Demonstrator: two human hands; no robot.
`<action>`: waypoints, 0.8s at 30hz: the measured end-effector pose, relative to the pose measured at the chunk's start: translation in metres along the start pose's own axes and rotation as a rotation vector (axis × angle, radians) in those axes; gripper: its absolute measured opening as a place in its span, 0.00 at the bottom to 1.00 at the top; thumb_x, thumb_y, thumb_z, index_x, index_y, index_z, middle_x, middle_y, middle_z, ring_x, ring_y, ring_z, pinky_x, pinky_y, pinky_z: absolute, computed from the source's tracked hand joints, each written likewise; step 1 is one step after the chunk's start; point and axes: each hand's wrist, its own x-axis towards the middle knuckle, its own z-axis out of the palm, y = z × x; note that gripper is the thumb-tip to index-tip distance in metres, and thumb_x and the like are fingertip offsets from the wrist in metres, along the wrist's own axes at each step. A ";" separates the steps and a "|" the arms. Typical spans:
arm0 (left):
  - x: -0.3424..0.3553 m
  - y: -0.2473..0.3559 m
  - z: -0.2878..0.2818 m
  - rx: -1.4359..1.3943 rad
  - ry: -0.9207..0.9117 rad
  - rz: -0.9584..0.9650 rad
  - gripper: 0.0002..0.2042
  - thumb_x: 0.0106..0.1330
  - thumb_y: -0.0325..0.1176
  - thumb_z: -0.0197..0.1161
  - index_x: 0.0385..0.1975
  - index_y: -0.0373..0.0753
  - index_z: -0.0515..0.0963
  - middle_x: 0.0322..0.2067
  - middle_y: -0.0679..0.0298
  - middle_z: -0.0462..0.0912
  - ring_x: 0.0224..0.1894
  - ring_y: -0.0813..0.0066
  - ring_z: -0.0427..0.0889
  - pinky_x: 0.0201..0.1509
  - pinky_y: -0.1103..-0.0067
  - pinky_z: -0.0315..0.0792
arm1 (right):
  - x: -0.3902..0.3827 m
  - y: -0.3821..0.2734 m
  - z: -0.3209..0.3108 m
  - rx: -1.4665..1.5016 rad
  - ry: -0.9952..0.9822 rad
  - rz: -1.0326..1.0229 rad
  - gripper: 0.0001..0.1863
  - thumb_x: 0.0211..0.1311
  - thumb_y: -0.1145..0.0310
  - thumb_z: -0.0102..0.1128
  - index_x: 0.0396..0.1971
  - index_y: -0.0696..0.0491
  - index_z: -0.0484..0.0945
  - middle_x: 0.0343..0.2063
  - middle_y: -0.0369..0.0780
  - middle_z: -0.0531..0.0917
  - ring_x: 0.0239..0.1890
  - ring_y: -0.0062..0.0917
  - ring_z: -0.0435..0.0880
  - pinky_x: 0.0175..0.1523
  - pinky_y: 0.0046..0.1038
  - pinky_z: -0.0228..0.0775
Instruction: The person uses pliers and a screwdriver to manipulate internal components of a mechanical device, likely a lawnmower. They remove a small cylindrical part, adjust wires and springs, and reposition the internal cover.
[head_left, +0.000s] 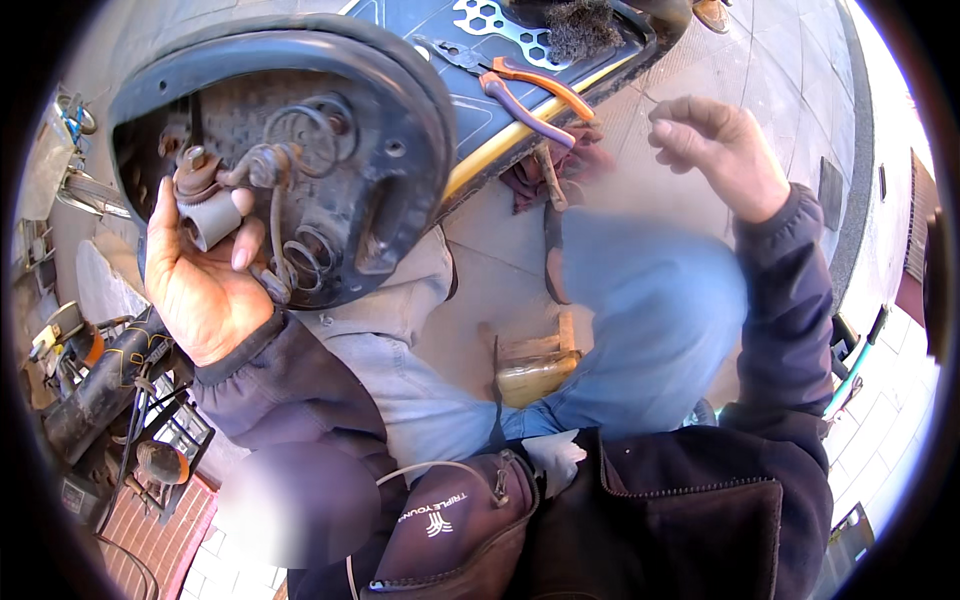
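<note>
Black plastic formed the shell of an upturned saddle [355,205], held at the person's left with its underside in view, over the left leg and close to the edge of the blue-topped surface [465,125]. Whether its rim touched that edge, I could not tell. The left hand [215,290] had its grip closed round the clamp [210,220], thumb on one side and fingers on the other.

As for progress, the assembly looked largely together: the clamp was joined to the rusty metalwork underneath, coil springs [307,257] sat against the shell, and a nut [195,157] showed at the clamp's end. How tight it was could not be judged. The clamp's grey sleeve looked open at its lower end with no post seen in it, so the saddle appeared unmounted at that point.

The right hand [725,150] hung well apart from the saddle, its grip narrow and loosely curled; nothing showed in it, though I could not tell whether something tiny was pinched there. No tool was on the saddle: the pliers [508,98] and a silver flat spanner [505,24] both lay on the surface, beside a dark bristly wad [583,28].
</note>
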 end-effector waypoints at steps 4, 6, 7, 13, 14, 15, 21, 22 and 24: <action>0.003 -0.002 -0.011 -0.059 0.101 0.088 0.14 0.69 0.41 0.54 0.42 0.38 0.78 0.36 0.57 0.83 0.32 0.71 0.81 0.19 0.83 0.61 | 0.002 -0.052 0.015 -0.084 -0.052 -0.244 0.15 0.61 0.63 0.61 0.36 0.62 0.81 0.22 0.39 0.82 0.26 0.19 0.81 0.34 0.23 0.74; 0.004 0.000 -0.015 -0.137 0.092 0.097 0.14 0.69 0.41 0.54 0.43 0.38 0.78 0.38 0.57 0.84 0.34 0.70 0.82 0.19 0.83 0.61 | 0.009 -0.067 0.028 -0.245 -0.056 -0.324 0.14 0.58 0.64 0.61 0.34 0.63 0.81 0.20 0.45 0.82 0.23 0.26 0.82 0.33 0.27 0.74; 0.004 0.002 -0.015 -0.176 0.090 0.099 0.14 0.69 0.41 0.53 0.43 0.38 0.78 0.39 0.57 0.84 0.35 0.69 0.82 0.19 0.83 0.61 | 0.011 -0.074 0.034 -0.283 -0.066 -0.363 0.14 0.58 0.65 0.62 0.33 0.63 0.81 0.20 0.47 0.82 0.23 0.29 0.82 0.33 0.28 0.74; 0.000 0.007 -0.010 -0.314 -0.023 0.181 0.14 0.70 0.41 0.51 0.42 0.36 0.77 0.35 0.56 0.82 0.31 0.68 0.82 0.16 0.83 0.60 | -0.003 -0.085 0.061 -0.219 -0.062 -0.343 0.14 0.59 0.66 0.61 0.36 0.63 0.81 0.21 0.48 0.82 0.23 0.31 0.84 0.33 0.28 0.76; -0.001 0.009 -0.008 -0.340 -0.036 0.162 0.14 0.70 0.41 0.51 0.42 0.36 0.77 0.35 0.57 0.82 0.31 0.68 0.82 0.15 0.83 0.60 | -0.007 -0.086 0.059 -0.233 -0.038 -0.348 0.14 0.59 0.66 0.61 0.36 0.63 0.81 0.21 0.48 0.82 0.23 0.31 0.84 0.33 0.27 0.76; -0.003 0.011 -0.011 -0.361 -0.044 0.152 0.14 0.70 0.41 0.52 0.42 0.36 0.77 0.34 0.57 0.82 0.30 0.68 0.82 0.15 0.84 0.59 | -0.011 -0.087 0.059 -0.241 -0.020 -0.362 0.14 0.60 0.66 0.61 0.36 0.63 0.81 0.21 0.47 0.82 0.23 0.30 0.84 0.33 0.27 0.75; -0.027 -0.029 0.033 -0.197 -0.155 0.105 0.11 0.67 0.38 0.60 0.39 0.37 0.77 0.31 0.60 0.82 0.26 0.72 0.82 0.17 0.85 0.65 | -0.042 -0.051 0.034 -0.059 0.124 0.008 0.15 0.64 0.65 0.57 0.39 0.64 0.79 0.27 0.40 0.83 0.29 0.20 0.82 0.37 0.22 0.74; -0.036 -0.035 0.048 -0.133 -0.190 0.076 0.10 0.67 0.38 0.60 0.39 0.38 0.77 0.31 0.60 0.82 0.26 0.73 0.83 0.17 0.87 0.63 | -0.047 -0.045 0.032 -0.028 0.169 0.027 0.16 0.66 0.64 0.56 0.39 0.64 0.79 0.27 0.40 0.83 0.29 0.20 0.81 0.37 0.21 0.74; -0.052 -0.046 0.065 0.001 -0.243 0.014 0.08 0.68 0.35 0.61 0.40 0.38 0.76 0.31 0.61 0.83 0.27 0.76 0.83 0.19 0.88 0.63 | -0.047 -0.033 0.029 0.045 0.175 0.063 0.16 0.67 0.64 0.56 0.40 0.64 0.80 0.27 0.38 0.83 0.30 0.19 0.81 0.38 0.20 0.73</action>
